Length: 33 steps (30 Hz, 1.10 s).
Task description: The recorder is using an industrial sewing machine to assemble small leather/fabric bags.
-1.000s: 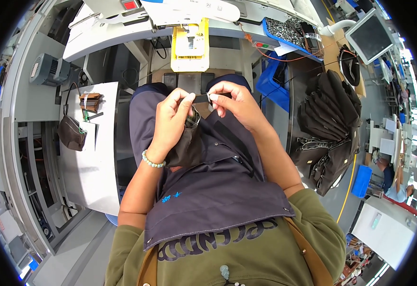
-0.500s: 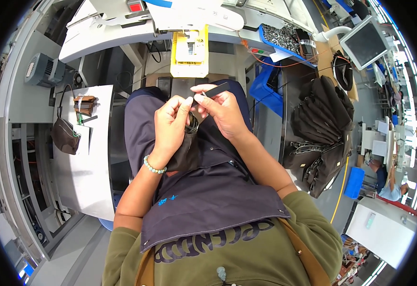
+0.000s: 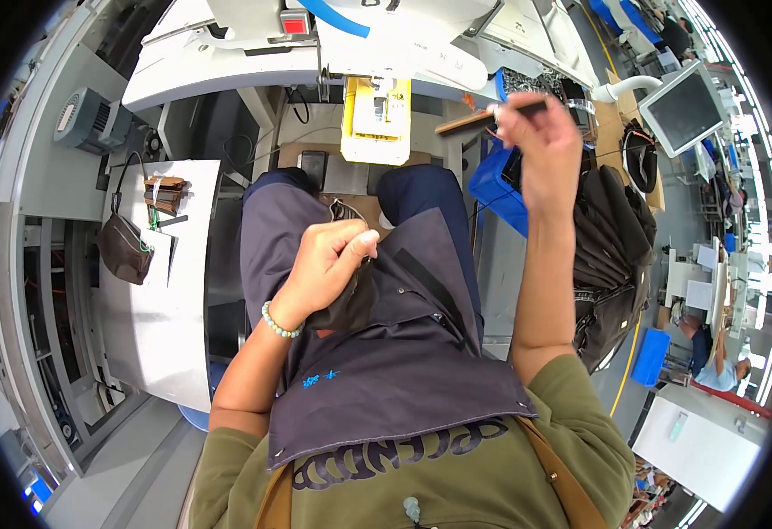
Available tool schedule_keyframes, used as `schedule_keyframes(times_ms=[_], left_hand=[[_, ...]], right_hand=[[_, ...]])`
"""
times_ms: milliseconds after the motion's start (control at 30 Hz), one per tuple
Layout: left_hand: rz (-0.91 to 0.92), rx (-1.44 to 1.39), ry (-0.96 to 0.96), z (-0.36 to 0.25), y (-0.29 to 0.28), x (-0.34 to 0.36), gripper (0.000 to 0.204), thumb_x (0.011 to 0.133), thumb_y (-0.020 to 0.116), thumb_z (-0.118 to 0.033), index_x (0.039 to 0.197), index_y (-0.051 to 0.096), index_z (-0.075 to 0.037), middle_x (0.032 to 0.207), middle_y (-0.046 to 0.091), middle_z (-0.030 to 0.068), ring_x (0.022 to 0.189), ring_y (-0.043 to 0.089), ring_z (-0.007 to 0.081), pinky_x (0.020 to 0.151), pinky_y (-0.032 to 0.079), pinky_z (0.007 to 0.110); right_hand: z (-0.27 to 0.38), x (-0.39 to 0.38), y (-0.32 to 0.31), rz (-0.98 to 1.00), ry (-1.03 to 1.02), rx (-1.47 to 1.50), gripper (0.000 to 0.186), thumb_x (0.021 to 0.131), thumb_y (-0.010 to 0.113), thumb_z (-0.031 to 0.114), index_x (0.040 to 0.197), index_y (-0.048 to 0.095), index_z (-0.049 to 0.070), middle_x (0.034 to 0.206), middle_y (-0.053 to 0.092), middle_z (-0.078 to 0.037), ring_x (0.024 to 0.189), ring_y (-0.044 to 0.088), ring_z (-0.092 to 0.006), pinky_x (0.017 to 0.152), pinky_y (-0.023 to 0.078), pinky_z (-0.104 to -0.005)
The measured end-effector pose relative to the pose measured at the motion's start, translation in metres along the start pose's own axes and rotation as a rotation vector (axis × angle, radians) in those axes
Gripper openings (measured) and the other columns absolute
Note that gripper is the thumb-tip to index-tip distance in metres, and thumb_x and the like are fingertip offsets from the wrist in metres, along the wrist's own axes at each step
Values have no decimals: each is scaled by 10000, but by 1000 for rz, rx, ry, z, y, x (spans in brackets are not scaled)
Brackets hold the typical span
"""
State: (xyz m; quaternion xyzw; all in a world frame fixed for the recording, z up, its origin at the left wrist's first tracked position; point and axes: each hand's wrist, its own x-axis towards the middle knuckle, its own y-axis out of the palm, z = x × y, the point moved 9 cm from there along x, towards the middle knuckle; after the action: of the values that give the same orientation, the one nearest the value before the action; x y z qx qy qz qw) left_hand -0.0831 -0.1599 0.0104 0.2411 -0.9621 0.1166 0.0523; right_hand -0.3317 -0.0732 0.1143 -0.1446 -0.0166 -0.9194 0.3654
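Observation:
My left hand [image 3: 328, 264] is closed over my lap, its thumb pressed against the bent fingers. It grips a small dark brown pouch [image 3: 350, 304], most of which hangs below and behind the fist. Part of the pouch's opening, with a light edge, sticks out above the hand. My right hand [image 3: 540, 145] is raised at the right, slightly blurred, well apart from the left. Between its fingers is a narrow leather strip [image 3: 463, 126], tan on the visible face and dark at the edge, pointing leftward. A dark band [image 3: 425, 280] lies slanted across my apron.
A white machine with a yellow part [image 3: 375, 150] stands ahead. At the left, a pale side table [image 3: 152, 344] bears a brown bag [image 3: 126, 249] and a strip bundle [image 3: 165, 192]. A blue bin [image 3: 498, 189] and a pile of dark bags [image 3: 611, 234] are at the right.
My right hand has moved away from the left, up and to the right, carrying a strip. My left hand stays near my lap with the pouch. The view has shifted slightly.

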Motion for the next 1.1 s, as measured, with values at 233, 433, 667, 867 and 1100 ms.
schedule_keyframes(times_ms=[233, 433, 667, 867, 1100], left_hand=[[-128, 224, 112, -23, -4, -7, 327, 910, 748, -164, 716, 541, 0, 648, 496, 117, 580, 493, 284, 567, 414, 368], [-64, 308, 232, -22, -5, -18, 451, 867, 789, -198, 622, 466, -2, 584, 417, 108, 544, 438, 289, 548, 389, 385], [59, 226, 243, -62, -5, -16, 486, 859, 794, -269, 629, 466, 6, 572, 414, 111, 505, 449, 283, 508, 367, 379], [-53, 707, 397, -79, 9, -13, 390, 824, 813, -238, 649, 539, -23, 843, 647, 84, 781, 641, 267, 683, 515, 373], [-192, 799, 575, -91, 10, -17, 376, 814, 814, -222, 639, 549, -22, 1272, 683, 136, 1261, 607, 310, 1011, 493, 438]], right_hand=[[1, 94, 52, 105, -234, -216, 164, 969, 657, 108, 1029, 660, -44, 802, 660, -58, 715, 572, -66, 683, 452, -235], [-71, 126, 85, 462, -308, -83, 256, 1001, 633, 225, 1144, 703, 26, 854, 707, -42, 766, 629, -108, 606, 474, -308], [-41, 102, 117, 662, -91, 6, 444, 970, 685, 133, 1367, 564, -25, 1252, 656, -87, 1086, 636, -182, 946, 538, -342], [-31, 87, 115, 814, -364, 488, 271, 991, 639, 112, 1207, 671, -49, 1044, 723, -78, 948, 665, -165, 803, 543, -316], [-36, 90, 110, 584, -422, 34, 265, 993, 623, 94, 1211, 672, -48, 1076, 723, -112, 949, 673, -185, 794, 558, -340]])
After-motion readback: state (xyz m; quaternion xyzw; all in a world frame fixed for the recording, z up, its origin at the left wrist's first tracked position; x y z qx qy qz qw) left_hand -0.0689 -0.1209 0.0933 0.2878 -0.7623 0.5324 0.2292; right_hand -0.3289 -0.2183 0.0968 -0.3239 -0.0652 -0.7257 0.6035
